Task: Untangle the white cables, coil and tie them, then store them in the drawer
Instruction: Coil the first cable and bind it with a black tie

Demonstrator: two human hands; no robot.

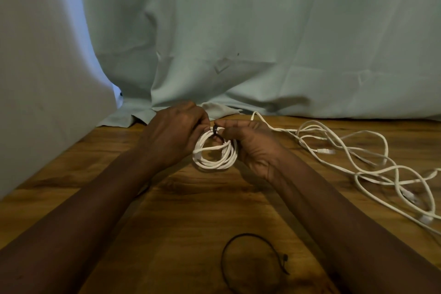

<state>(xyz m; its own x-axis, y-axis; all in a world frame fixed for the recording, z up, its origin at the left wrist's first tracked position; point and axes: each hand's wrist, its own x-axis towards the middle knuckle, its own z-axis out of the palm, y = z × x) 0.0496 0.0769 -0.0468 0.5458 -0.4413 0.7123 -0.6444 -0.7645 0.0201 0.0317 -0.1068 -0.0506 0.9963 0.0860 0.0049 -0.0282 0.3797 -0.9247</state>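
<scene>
Coiled white cable (214,157) at table (167,198) centre, held between both hands. Left hand (176,131) grips coil's top; right hand (250,143) pinches black tie (215,132) wrapped there. Coil hangs below fingertips, toward person. Tangled white cables (358,162) sprawl rightward, nearer right hand. Spare zip tie (250,258) lies between forearms. Nothing blocks the hands. Drawer not in view.

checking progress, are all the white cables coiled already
No, beside the one coil a loose tangle of white cable lies spread on the table.
</scene>
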